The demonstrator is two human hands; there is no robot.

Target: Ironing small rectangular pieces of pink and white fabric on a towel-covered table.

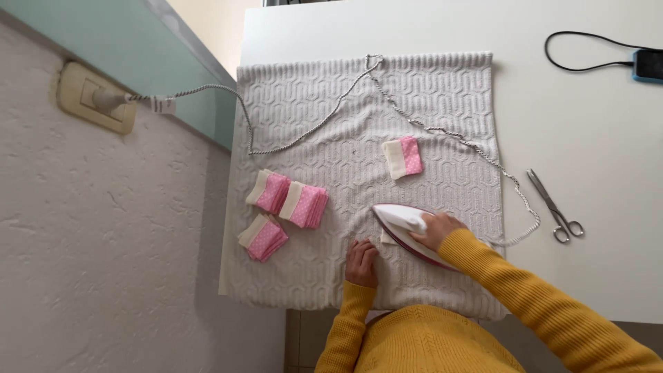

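White table (587,138), knit grey towel (345,124) spread flat on it. Three stacks of pink dotted/cream fabric pieces (286,207) on the left, one single piece (402,157) at centre. My left hand (362,262) lies flat on the towel, fingers together, holding nothing. Just right of it, my right hand (436,229) is clamped on the one white iron (407,228). One braided cord (304,131). One pair of metal scissors (556,206) far right.

Scissors (556,207) lie on white table (587,138), right of towel, metal, blades pointing up-left. Phone w/ blue case (649,65) at top-right edge, black cable (580,52) looped beside it. Beige wall socket (93,103) at left w/ plug in it. Three stacks of pink dotted & cream fabric pcs (283,211) at left; single piece (402,157) apart, nearer centre.
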